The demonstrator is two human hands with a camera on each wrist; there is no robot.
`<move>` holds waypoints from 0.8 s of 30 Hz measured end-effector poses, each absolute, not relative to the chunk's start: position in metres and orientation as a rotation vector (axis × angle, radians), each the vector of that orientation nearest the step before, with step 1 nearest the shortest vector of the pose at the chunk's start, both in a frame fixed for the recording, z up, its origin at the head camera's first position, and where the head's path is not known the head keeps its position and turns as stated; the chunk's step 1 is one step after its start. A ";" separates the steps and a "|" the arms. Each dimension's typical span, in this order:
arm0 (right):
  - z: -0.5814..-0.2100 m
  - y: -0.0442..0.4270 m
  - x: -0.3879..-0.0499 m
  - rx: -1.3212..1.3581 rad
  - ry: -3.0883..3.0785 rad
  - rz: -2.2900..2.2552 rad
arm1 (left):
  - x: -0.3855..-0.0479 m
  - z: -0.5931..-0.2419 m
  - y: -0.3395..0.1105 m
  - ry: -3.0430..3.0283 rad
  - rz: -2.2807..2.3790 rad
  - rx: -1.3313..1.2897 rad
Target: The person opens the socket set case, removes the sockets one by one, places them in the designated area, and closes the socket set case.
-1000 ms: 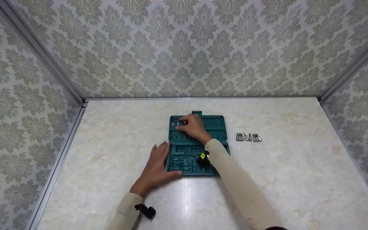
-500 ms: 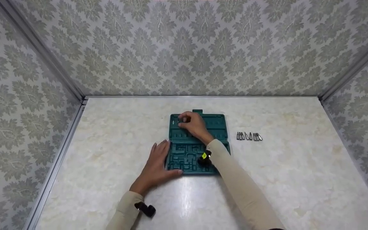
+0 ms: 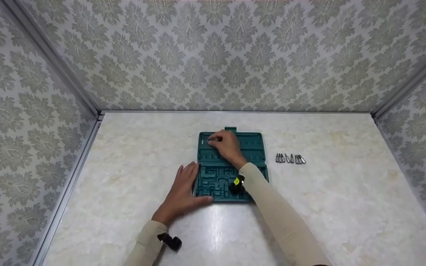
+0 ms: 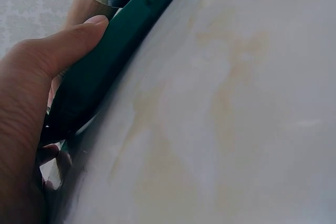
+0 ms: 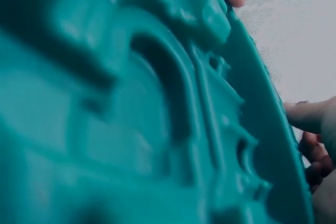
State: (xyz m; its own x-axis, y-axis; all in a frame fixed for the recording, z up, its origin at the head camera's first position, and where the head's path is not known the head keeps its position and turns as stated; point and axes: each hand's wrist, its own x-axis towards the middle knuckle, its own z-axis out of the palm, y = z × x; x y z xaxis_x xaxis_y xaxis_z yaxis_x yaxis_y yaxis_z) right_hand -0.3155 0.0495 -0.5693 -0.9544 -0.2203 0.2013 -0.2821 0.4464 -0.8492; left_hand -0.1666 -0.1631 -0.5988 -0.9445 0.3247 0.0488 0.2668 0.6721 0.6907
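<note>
- The right hand point(image 3: 227, 146) is over the far left part of the case point(image 3: 250, 146). Its forefinger and thumb are nearly together; half a second ago a wider gap was between them. If they pinch something, I cannot tell, because it is too small.
- Near these fingertips, one pale piece point(image 3: 202, 141) shows inside the far half of the case, close to its left side.
- The left hand point(image 3: 183, 192) lies on the near left corner as before, straight fingers along the left side and thumb on the near edge.
- The case is one, green, lying open on the table point(image 3: 346, 203) with two halves. One latch point(image 3: 230, 129) sticks out at the far edge. It keeps its place; only the view moves slightly.
- To the right of the case, apart from it, lie the metal bits point(image 3: 287, 159). I count eight: three, then two, then three. Their number is the same as one second ago.
- Two black cameras, the right one point(image 3: 236, 186) and the left one point(image 3: 170, 242), are on the wrists.
- Three patterned walls point(image 3: 216, 55) surround the table.
</note>
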 end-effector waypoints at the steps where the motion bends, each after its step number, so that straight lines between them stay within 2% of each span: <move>1: -0.569 0.050 -0.316 0.453 -2.600 1.573 | -0.167 -0.598 -0.163 2.802 1.137 0.494; 12: -0.568 0.044 -0.314 0.412 -2.685 1.441 | -0.168 -0.601 -0.165 2.806 1.139 0.507; 18: -0.567 0.046 -0.312 0.351 -2.459 1.738 | -0.167 -0.601 -0.166 2.803 1.148 0.512; 24: -0.561 0.071 -0.298 0.501 -2.404 1.893 | -0.166 -0.599 -0.164 2.792 1.143 0.494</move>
State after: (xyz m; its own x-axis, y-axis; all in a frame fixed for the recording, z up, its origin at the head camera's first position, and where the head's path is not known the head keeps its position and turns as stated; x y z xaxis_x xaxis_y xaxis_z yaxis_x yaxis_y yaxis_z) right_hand -0.2979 0.0713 -0.5609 -0.9469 -0.2256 0.2291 -0.2756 0.2026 -0.9397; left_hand -0.1658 -0.1639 -0.5990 -0.9443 0.3261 0.0434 0.2630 0.6689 0.6952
